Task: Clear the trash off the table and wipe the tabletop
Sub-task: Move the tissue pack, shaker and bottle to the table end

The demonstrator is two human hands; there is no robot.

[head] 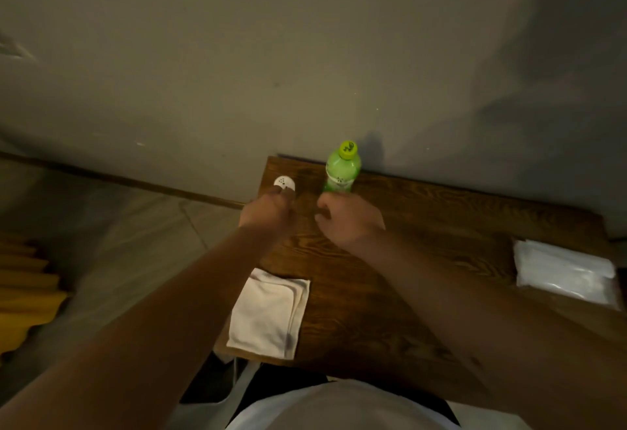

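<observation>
Folded white cloth lies nearest; left hand grips a white cup, right hand a green bottle.

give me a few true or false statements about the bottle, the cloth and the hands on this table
1. The green plastic bottle with a yellow-green cap stands upright near the far edge of the brown wooden table. True.
2. The folded white cloth lies at the table's far right corner. False: it lies at the near left edge; a clear plastic packet of white material is at the right.
3. The left hand is at the small round white dotted object. True.
4. The right hand is lifting the cloth. False: it is at the base of the bottle.
5. The bottle lies on its side. False: it is upright.
</observation>
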